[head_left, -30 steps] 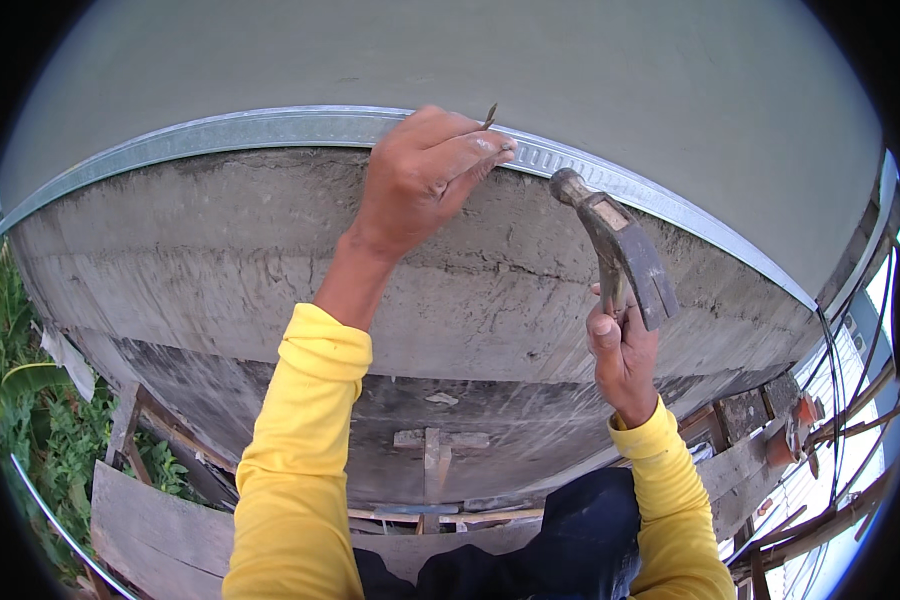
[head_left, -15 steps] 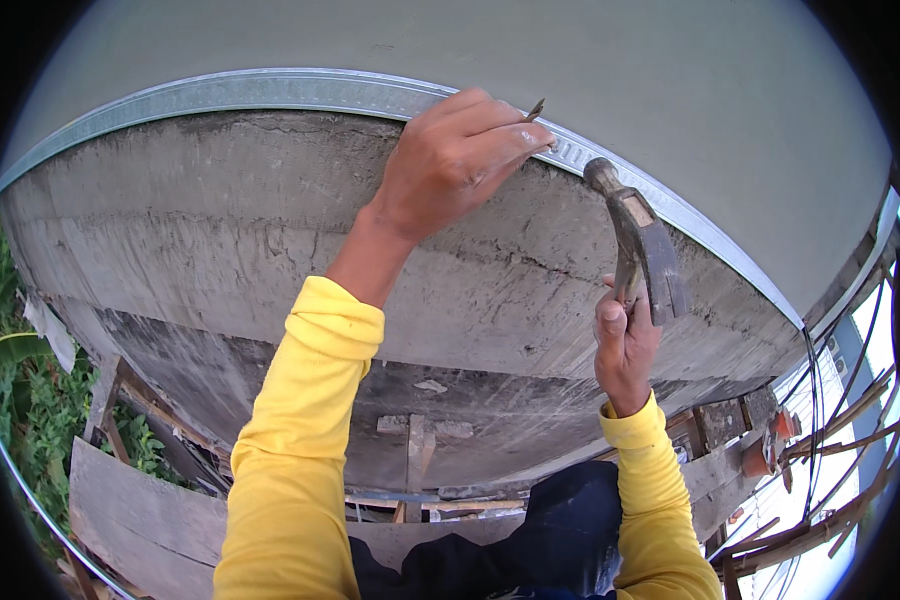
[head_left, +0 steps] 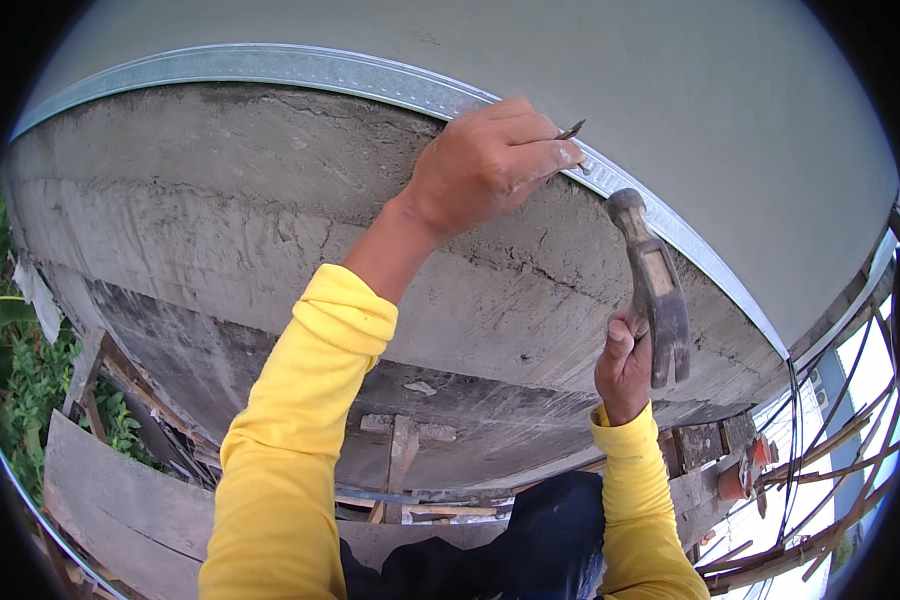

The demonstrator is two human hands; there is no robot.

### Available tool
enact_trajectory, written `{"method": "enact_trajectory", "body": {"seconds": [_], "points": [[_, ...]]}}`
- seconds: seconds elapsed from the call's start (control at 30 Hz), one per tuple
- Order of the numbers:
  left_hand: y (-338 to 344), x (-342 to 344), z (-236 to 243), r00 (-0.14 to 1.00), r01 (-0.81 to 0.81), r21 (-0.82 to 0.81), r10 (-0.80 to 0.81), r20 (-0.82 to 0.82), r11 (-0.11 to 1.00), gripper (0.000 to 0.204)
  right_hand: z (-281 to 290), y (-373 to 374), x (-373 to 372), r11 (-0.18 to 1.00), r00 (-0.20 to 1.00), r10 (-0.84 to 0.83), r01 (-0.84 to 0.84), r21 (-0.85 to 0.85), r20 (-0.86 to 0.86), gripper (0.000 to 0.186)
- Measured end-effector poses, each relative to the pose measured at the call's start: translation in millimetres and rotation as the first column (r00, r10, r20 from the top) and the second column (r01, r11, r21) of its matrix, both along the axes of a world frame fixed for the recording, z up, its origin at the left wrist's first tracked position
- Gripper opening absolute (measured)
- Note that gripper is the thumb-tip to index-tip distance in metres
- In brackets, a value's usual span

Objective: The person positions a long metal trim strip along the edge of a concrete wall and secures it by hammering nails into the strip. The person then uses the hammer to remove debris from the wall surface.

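Note:
My left hand (head_left: 485, 165) is closed in a pinch on a small nail (head_left: 583, 165) at the perforated metal strip (head_left: 305, 65); a second dark, thin piece (head_left: 572, 129), likely another nail, sticks up from its fingers. The strip runs in a curve between a smooth grey surface (head_left: 670, 90) and rough concrete (head_left: 220, 220). My right hand (head_left: 622, 365) grips a claw hammer (head_left: 660, 295) by its handle, the striking face just below and right of the left fingertips, apart from them.
Weathered boards (head_left: 120, 490) and a wooden crosspiece (head_left: 405, 450) lie below. Green plants (head_left: 25, 390) are at the left. At the right are hanging cables (head_left: 793, 430), bamboo poles (head_left: 830, 445) and orange pots (head_left: 735, 480).
The view has turned, the strip now sitting higher at left. My left hand has shifted rightward along the strip. The hammer has followed rightward, its head now more upright in view.

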State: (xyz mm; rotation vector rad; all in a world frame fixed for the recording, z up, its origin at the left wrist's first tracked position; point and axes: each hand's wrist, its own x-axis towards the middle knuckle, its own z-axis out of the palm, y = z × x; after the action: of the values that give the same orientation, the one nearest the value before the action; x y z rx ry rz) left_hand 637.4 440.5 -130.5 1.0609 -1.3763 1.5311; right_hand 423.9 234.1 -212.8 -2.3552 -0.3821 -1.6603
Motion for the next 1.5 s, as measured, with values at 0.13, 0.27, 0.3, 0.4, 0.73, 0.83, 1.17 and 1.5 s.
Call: {"method": "enact_trajectory", "body": {"seconds": [0.13,0.27,0.3,0.4,0.73,0.83,1.17,1.5], "points": [[-4.4,-3.9,3.2,0.999,0.035,-0.023,-0.035,-0.003,0.999,0.023,-0.3,-15.4,-15.5,0.995,0.999,0.022,-0.026,-0.095,-0.042,0.043],[2.1,-2.9,-3.1,1.0,-0.008,0.014,0.009,-0.01,1.0,0.022,7.9,10.1,-1.4,0.982,0.982,-0.161,0.15,-0.113,-0.095,0.038],[1.1,-4.4,-1.4,1.0,-0.015,0.006,0.016,-0.011,1.0,0.022,4.0,-0.8,0.9,0.984,0.988,-0.143,0.135,-0.116,-0.063,0.037],[-1.3,-4.8,1.1,1.0,0.003,-0.001,-0.003,-0.029,1.0,0.022,5.4,-12.2,-15.5,0.969,0.975,0.22,-0.221,-0.111,-0.021,0.035],[3.0,-8.3,5.2,0.999,0.0,0.001,0.0,-0.039,1.0,0.02,7.4,-14.8,-19.7,0.981,0.989,0.143,-0.148,-0.123,-0.044,0.039],[-0.3,-9.5,3.1,0.998,-0.004,0.011,0.005,-0.06,1.0,0.019,0.7,-22.7,-1.6,0.981,0.986,-0.157,0.148,-0.122,-0.063,0.037],[0.3,-9.0,3.9,0.999,-0.002,0.005,0.002,-0.037,1.0,0.014,-3.1,-31.2,-5.3,0.994,1.0,-0.014,0.014,-0.109,0.004,0.042],[4.0,-8.9,7.2,0.999,-0.004,0.009,0.004,-0.048,1.0,0.014,7.5,-15.6,3.1,0.996,0.994,0.013,-0.003,-0.093,0.105,0.05]]}}
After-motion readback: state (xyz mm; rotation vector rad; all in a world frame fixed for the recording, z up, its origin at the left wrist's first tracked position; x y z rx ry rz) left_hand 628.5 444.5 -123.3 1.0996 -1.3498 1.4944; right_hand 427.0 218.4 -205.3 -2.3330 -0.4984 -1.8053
